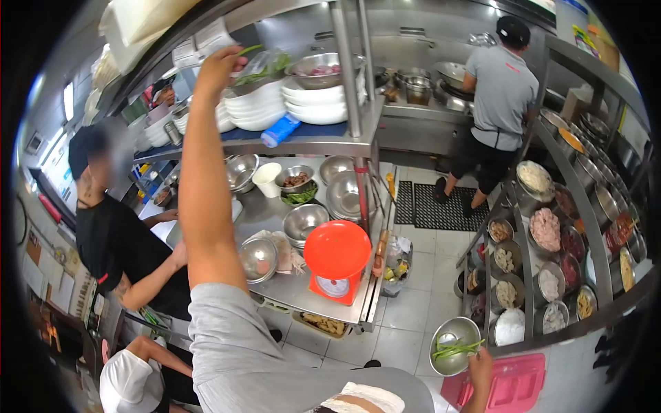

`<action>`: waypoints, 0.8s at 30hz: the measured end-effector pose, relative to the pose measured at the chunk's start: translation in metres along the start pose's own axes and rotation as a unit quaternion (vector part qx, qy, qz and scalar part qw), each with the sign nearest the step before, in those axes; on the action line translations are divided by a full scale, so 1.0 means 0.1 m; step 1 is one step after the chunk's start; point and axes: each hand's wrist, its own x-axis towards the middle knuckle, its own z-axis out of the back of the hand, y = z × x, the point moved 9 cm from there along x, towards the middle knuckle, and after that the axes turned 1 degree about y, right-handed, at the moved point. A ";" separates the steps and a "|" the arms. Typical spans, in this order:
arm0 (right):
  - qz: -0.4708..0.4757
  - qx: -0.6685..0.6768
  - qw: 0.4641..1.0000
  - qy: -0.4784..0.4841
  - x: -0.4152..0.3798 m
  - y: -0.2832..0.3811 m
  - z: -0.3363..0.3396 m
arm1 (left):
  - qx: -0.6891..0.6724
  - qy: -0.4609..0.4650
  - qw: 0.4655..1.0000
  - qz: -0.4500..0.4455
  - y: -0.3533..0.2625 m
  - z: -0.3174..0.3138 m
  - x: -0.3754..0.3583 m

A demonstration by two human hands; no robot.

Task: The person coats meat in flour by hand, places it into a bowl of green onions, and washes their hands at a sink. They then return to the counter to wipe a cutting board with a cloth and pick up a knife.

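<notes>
My left hand is raised over the upper shelf, its fingers closed on a thin green vegetable stalk. Just right of it, a clear plastic bag of green vegetables lies on a stack of white bowls. Low at the right, my right hand grips the rim of a metal bowl. Several long green stalks that look like green beans lie inside that bowl, which is held above a pink plastic container.
A red scale and metal bowls stand on the steel table. At right, a rack holds bowls of ingredients. One person faces the stove; another in black is at left. A person in a white cap is lower left.
</notes>
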 end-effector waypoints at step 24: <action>-0.229 0.144 0.945 -0.182 -2.51 -3.20 3.21 | -0.213 0.698 0.624 -0.279 -4.25 -5.38 -8.87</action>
